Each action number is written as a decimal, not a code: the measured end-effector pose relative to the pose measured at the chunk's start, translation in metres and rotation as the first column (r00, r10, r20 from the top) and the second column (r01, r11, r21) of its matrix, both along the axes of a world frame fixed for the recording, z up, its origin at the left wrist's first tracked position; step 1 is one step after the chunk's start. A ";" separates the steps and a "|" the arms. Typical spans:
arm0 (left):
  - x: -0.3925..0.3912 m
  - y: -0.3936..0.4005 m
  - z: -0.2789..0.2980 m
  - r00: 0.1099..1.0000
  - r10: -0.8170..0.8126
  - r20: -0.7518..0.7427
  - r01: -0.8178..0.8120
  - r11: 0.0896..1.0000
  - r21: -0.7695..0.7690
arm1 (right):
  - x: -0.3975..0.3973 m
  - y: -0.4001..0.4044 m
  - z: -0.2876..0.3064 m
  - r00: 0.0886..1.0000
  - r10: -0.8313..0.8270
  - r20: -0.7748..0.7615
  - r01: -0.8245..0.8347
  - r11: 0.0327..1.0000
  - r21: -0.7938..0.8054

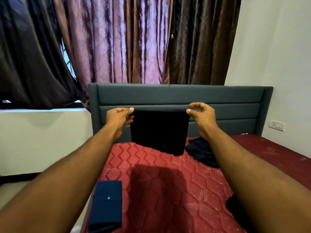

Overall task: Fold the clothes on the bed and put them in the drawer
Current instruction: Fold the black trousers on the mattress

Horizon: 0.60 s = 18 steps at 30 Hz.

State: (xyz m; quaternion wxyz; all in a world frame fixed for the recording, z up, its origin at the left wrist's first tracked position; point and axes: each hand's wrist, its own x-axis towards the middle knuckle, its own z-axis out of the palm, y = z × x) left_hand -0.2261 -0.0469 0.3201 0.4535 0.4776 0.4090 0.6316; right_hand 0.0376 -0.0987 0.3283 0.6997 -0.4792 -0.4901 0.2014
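Observation:
A black garment (159, 132) hangs flat in the air above the red mattress (168, 190). My left hand (120, 117) pinches its top left corner and my right hand (202, 115) pinches its top right corner, both arms stretched forward. A folded navy garment (106, 206) with a small button lies at the mattress's near left edge. A crumpled dark navy garment (202, 151) lies on the mattress to the right, partly behind my right forearm. Another dark piece (235, 209) shows at the near right, mostly hidden by that arm.
A grey padded headboard (180, 96) stands at the far end of the bed. Brown and purple curtains (117, 39) hang behind it. A white wall with a socket plate (276, 125) is on the right. No drawer is in view.

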 end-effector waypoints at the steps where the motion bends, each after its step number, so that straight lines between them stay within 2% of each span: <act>1: -0.004 -0.005 -0.027 0.997 0.030 -0.069 -0.030 1.000 0.005 | 0.004 -0.006 -0.022 1.000 0.024 0.013 -0.024 1.000 -0.013; 3: -0.009 -0.023 -0.097 0.989 0.004 -0.148 -0.012 0.999 -0.050 | 0.011 -0.018 -0.082 0.997 0.077 0.008 -0.076 0.993 -0.088; 6: -0.014 -0.061 -0.220 0.972 -0.050 -0.230 -0.018 0.958 -0.285 | 0.011 -0.049 -0.202 0.995 0.103 -0.017 -0.104 0.952 -0.290; 8: -0.019 -0.094 -0.307 0.969 -0.147 -0.198 0.011 0.828 -0.560 | 0.008 -0.078 -0.294 0.995 0.096 -0.033 -0.100 0.876 -0.472; 10: -0.023 -0.134 -0.381 0.948 -0.315 -0.038 0.160 0.578 -0.801 | 0.004 -0.114 -0.380 0.990 0.081 -0.113 -0.136 0.738 -0.661; 11: -0.024 -0.149 -0.405 0.937 -0.349 0.014 0.197 0.496 -0.846 | 0.002 -0.130 -0.410 0.986 0.061 -0.153 -0.155 0.663 -0.732; 13: -0.024 -0.158 -0.429 0.951 -0.308 0.022 0.173 0.474 -0.863 | 0.001 -0.144 -0.449 0.976 0.007 -0.216 -0.180 0.582 -0.793; 15: -0.022 -0.154 -0.429 0.963 -0.270 -0.002 0.135 0.487 -0.863 | 0.001 -0.144 -0.464 0.967 -0.037 -0.252 -0.185 0.578 -0.795; 18: -0.013 -0.145 -0.424 0.978 -0.202 -0.055 0.052 0.488 -0.871 | 0.003 -0.133 -0.474 0.975 -0.091 -0.202 -0.112 0.585 -0.803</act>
